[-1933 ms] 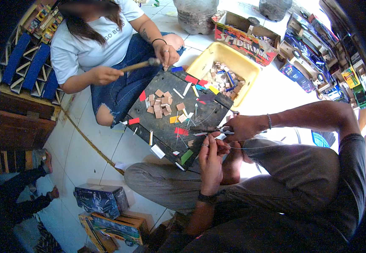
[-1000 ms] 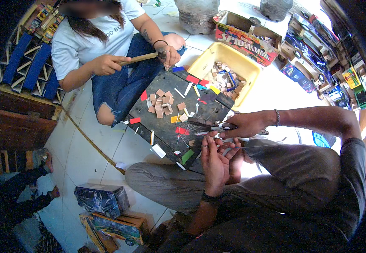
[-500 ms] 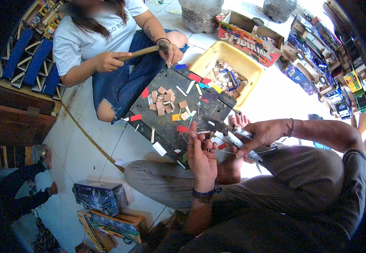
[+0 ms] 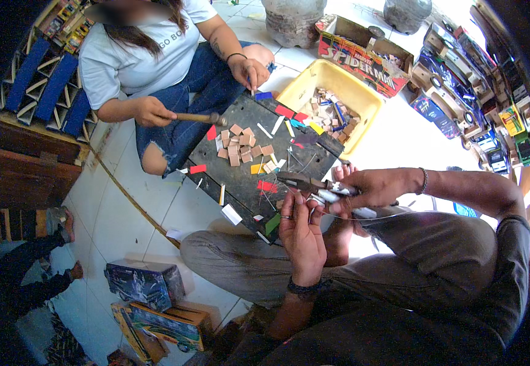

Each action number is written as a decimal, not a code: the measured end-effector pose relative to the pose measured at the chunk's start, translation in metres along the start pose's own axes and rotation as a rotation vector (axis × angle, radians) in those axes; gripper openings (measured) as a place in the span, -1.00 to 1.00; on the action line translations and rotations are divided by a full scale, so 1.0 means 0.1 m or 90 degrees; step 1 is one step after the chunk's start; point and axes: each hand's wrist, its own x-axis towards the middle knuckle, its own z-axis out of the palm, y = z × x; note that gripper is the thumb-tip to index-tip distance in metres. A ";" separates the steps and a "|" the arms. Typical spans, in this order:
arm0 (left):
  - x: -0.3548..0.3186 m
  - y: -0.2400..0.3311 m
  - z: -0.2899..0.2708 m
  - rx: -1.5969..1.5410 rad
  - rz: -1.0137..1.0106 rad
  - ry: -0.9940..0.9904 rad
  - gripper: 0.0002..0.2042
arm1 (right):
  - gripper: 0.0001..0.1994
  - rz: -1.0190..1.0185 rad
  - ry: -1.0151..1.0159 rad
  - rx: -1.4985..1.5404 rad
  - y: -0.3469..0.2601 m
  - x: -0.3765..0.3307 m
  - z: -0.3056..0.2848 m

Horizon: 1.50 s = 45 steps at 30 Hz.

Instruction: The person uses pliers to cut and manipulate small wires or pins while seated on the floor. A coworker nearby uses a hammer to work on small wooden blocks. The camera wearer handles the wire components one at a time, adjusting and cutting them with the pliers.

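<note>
My right hand (image 4: 368, 188) is wrapped round the handles of a pair of pliers (image 4: 299, 182), whose dark jaws point left over the edge of a black worktable (image 4: 234, 189). My left hand (image 4: 304, 235) is just below the jaws, its thumb and fingers pinched together on a thin wire (image 4: 393, 216). That wire runs off to the right beneath my right hand. Where the jaws meet the wire, I cannot make out whether they grip it. More cut wires lie on the tabletop beside red pieces (image 4: 267, 186) and a green piece (image 4: 272, 224).
Opposite me a co-worker holds a hammer (image 4: 201, 118) over the table. Small wooden blocks (image 4: 238, 146) are heaped on it. Behind stands a yellow tub (image 4: 362, 116) of blocks and a cardboard box (image 4: 362, 61). Toy vehicles line the right; boxed ones (image 4: 146, 283) sit lower left.
My left hand has closed its fingers and moved toward the pliers, which have tilted flatter with jaws further left. The co-worker's hammer has swung down and away from the other hand.
</note>
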 end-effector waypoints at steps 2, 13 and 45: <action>0.00 0.00 0.00 0.011 0.014 -0.002 -0.68 | -0.54 -0.049 0.093 0.024 0.02 0.03 -0.03; 0.01 0.04 0.01 0.006 -0.037 0.017 -0.71 | -0.48 -0.066 0.154 -0.129 0.32 0.17 -0.06; 0.15 -0.02 -0.22 -0.135 -0.168 -0.095 -0.93 | -0.49 -0.042 0.141 -0.156 0.14 0.16 -0.02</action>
